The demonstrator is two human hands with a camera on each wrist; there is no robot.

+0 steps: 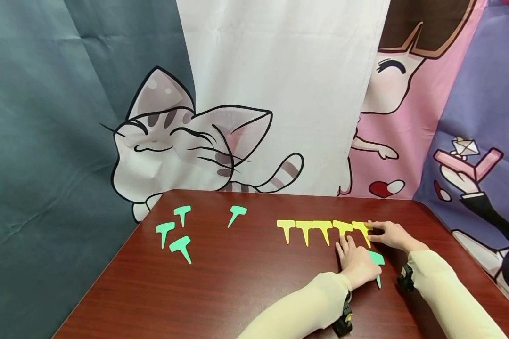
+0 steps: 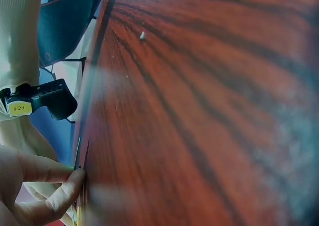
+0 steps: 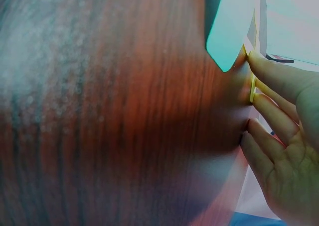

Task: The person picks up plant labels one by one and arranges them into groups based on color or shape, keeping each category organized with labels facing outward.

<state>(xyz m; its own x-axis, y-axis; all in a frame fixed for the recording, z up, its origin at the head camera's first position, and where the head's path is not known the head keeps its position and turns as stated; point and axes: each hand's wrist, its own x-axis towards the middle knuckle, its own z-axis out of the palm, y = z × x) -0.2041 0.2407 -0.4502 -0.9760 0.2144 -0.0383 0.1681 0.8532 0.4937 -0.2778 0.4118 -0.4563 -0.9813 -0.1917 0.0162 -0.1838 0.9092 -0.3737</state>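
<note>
Several yellow T-shaped plant labels (image 1: 286,230) lie side by side in a row on the brown table, stems toward me. My left hand (image 1: 358,266) is at the fourth label (image 1: 342,227), its fingertips covering the lower stem; in the left wrist view its thumb and a finger come together there. At the right end, my right hand (image 1: 392,235) holds the last yellow label (image 1: 360,226) by its edges between thumb and finger, the other fingertips resting on the table. Just right of my left hand lies a green T-shaped label (image 1: 376,258), partly hidden by that hand.
Several more green labels (image 1: 165,230) lie spread over the table's (image 1: 220,292) left part, with one green label (image 1: 237,212) farther toward the middle. A printed cloth (image 1: 280,70) hangs behind the far edge. Each wrist wears a black camera (image 1: 343,320).
</note>
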